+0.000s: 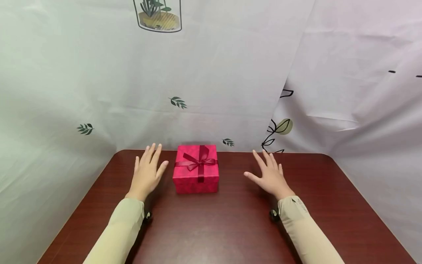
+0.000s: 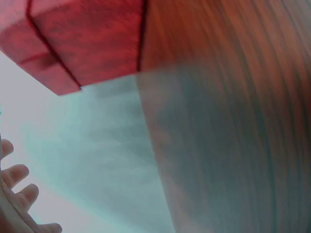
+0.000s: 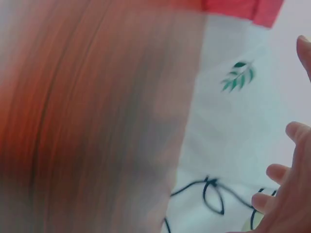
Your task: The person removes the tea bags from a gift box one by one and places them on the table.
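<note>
A red gift box (image 1: 196, 186) with a dark red ribbon and bow (image 1: 200, 162) on its lid stands near the back of the table, left of centre. To its left is my left hand (image 1: 146, 176), fingers spread and straight, apart from the box. My right hand (image 1: 271, 178) is farther off on the box's right side, its fingers also spread, holding nothing. In the left wrist view the box (image 2: 92, 41) fills the upper left, with several fingertips at the lower left edge. Only a corner of the box (image 3: 238, 7) shows in the right wrist view.
The brown wooden table (image 1: 211, 234) has rounded back corners. Behind it and at both sides hangs a pale cloth (image 1: 224, 73) printed with leaves and a jar of plants. A small dark device (image 1: 274, 215) sits at the right wrist, another (image 1: 148, 217) at the left.
</note>
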Demonstrator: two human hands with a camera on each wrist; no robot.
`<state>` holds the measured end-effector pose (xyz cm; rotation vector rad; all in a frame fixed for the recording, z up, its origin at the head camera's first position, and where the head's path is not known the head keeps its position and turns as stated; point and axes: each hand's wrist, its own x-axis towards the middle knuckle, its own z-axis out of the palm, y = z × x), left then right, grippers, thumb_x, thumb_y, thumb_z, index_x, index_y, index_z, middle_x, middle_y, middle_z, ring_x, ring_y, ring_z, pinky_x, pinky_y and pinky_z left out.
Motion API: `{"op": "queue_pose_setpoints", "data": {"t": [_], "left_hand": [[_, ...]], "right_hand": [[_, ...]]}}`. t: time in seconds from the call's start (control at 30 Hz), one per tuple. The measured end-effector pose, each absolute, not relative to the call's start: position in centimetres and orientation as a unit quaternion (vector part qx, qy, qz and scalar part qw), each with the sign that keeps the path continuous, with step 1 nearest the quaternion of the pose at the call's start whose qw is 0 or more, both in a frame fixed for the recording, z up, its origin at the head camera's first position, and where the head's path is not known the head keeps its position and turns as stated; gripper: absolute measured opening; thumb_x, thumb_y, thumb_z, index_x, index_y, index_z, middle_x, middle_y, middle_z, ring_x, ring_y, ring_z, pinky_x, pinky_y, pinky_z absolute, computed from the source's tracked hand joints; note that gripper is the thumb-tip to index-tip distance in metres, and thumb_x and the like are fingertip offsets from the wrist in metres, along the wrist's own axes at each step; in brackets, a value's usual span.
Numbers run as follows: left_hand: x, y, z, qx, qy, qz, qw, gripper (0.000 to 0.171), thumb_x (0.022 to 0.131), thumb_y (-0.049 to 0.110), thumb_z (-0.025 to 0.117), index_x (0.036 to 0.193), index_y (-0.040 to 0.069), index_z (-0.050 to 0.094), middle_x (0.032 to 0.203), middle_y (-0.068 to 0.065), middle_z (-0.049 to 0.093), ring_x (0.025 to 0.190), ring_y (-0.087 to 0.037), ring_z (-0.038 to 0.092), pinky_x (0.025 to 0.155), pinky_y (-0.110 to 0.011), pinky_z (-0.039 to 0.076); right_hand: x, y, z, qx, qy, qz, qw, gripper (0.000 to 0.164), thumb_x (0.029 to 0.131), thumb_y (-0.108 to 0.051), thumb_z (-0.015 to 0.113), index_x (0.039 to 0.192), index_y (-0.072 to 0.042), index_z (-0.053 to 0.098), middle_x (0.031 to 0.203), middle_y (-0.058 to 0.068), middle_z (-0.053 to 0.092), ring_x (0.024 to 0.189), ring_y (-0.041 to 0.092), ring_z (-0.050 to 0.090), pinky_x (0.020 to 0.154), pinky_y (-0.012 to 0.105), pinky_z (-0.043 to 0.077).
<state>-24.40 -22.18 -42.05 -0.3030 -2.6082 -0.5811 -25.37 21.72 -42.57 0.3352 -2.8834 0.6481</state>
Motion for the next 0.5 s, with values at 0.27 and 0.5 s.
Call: {"op": "queue_pose_setpoints", "data": {"t": [0.27,0.5], "left_hand": [[-23.5,-20.2,-41.9,-0.147,-0.904,-0.288,0.280,0.062,0.105,0.031,0.054,0.157,0.004,0.034,0.159,-0.022,0.035,0.146,-0.042,0.032,0.116,-0.063,0.026],[-23.0,-19.1,-42.4,-0.170,-0.878,-0.363,0.260,0.060,0.103,0.022,0.058,0.156,0.003,0.037,0.158,-0.018,0.037,0.145,-0.035,0.035,0.115,-0.060,0.032]], "right_hand": [[-24.1,18.0,-42.3,0.151,-0.891,0.410,0.126,0.086,0.092,-0.043,0.074,0.161,-0.018,0.029,0.164,0.015,0.024,0.151,0.037,0.023,0.115,0.065,0.029],[-24.0,14.7,-42.5,0.179,-0.806,0.549,0.130,0.070,0.094,-0.020,0.075,0.154,-0.010,0.042,0.153,0.018,0.042,0.141,0.036,0.044,0.110,0.053,0.043]]}}
